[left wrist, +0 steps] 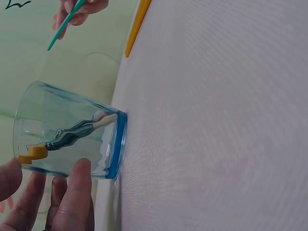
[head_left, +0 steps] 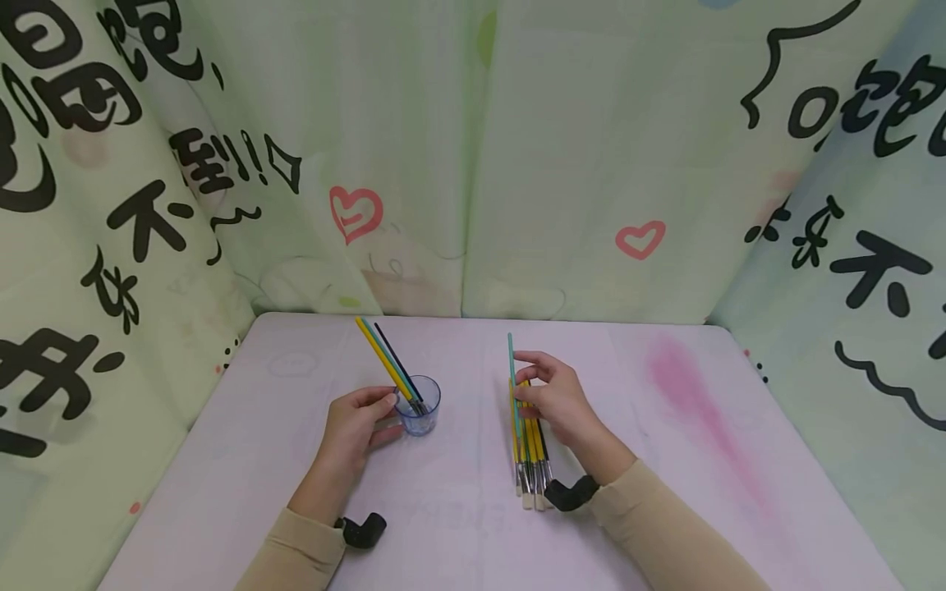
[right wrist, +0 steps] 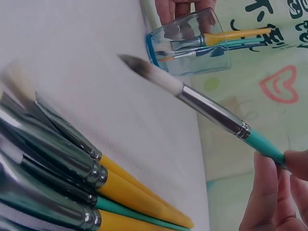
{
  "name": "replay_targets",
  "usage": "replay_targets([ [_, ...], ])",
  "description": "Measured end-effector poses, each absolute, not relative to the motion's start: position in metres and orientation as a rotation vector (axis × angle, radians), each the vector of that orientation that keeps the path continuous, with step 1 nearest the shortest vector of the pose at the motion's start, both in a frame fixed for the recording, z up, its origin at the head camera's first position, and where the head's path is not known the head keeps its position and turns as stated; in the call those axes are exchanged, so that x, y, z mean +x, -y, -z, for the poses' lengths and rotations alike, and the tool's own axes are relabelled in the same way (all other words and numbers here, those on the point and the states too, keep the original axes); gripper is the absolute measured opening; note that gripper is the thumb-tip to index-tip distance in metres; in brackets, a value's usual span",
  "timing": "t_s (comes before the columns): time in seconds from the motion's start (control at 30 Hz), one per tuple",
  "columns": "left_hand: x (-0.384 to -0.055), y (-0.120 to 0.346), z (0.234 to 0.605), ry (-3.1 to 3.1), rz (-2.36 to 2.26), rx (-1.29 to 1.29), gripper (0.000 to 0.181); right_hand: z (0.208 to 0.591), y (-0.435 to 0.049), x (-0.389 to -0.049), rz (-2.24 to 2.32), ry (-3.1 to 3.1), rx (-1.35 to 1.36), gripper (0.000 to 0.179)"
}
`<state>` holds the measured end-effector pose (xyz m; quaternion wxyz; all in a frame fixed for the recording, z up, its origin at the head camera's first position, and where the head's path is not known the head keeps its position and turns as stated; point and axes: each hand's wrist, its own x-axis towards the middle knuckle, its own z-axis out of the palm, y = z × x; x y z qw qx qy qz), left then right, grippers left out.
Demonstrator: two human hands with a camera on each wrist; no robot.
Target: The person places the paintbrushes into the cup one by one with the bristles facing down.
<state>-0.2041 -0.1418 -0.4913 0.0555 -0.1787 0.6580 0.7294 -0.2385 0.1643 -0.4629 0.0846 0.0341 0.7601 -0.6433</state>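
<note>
A clear bluish cup [head_left: 418, 420] stands on the table, and several paintbrushes [head_left: 388, 361] lean in it, bristles down, with yellow, teal and dark handles. My left hand [head_left: 358, 423] holds the cup at its left side; in the left wrist view the fingers [left wrist: 79, 192] lie along its wall and the thumb is near the rim. My right hand [head_left: 554, 398] pinches a teal-handled paintbrush [right wrist: 207, 108] by its handle. This brush has a silver ferrule and pale bristles with a dark tip, held off the table. Beneath that hand lies a bundle of paintbrushes [head_left: 534, 451] with yellow, teal and dark handles.
A pale pink cloth covers the table [head_left: 458, 525], with a deeper pink stain [head_left: 695, 394] at the right. Pale green curtains [head_left: 562, 148] with black writing and red hearts hang behind and on both sides. Each wrist bears a black device [head_left: 364, 530].
</note>
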Motion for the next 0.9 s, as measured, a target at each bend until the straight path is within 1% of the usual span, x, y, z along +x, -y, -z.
replay_targets([
  [0.9,-0.203,0.141,0.49,-1.995,-2.2,-0.543,0.028,0.438,-0.123,-0.24,2.088,-2.239,-0.035,0.057],
])
